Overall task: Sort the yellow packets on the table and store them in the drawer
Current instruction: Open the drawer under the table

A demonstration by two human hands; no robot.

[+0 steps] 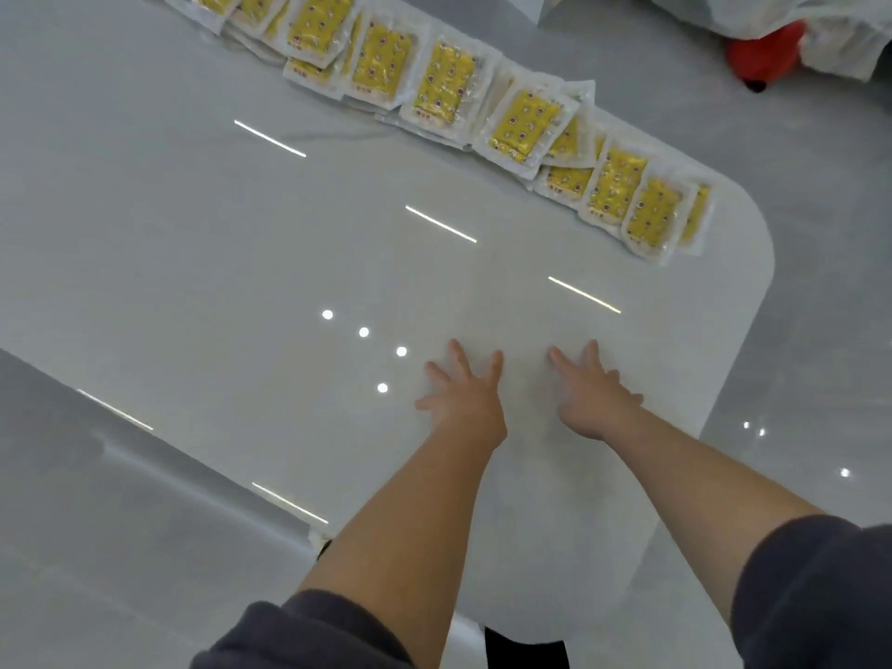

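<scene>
Seemingly hardly begun: yellow packets (pixel 438 82) lying unsorted in a loose overlapping row along the far edge of the table (pixel 241 258), well apart from left hand (pixel 463 393) and right hand (pixel 591 398) resting flat on it, fingers (pixel 457 354) spread and empty, no drawer in view.

Some bright, modern indoor room; exact kind unclear. Glossy white table (pixel 241 243) with rounded corner, mirroring ceiling strips and spotlights as reflections (pixel 440 224). Polished grey floor (pixel 820 330). Packets (pixel 521 123) in a row along far edge. Red thing (pixel 767 48) under white wrapping (pixel 844 21).
</scene>
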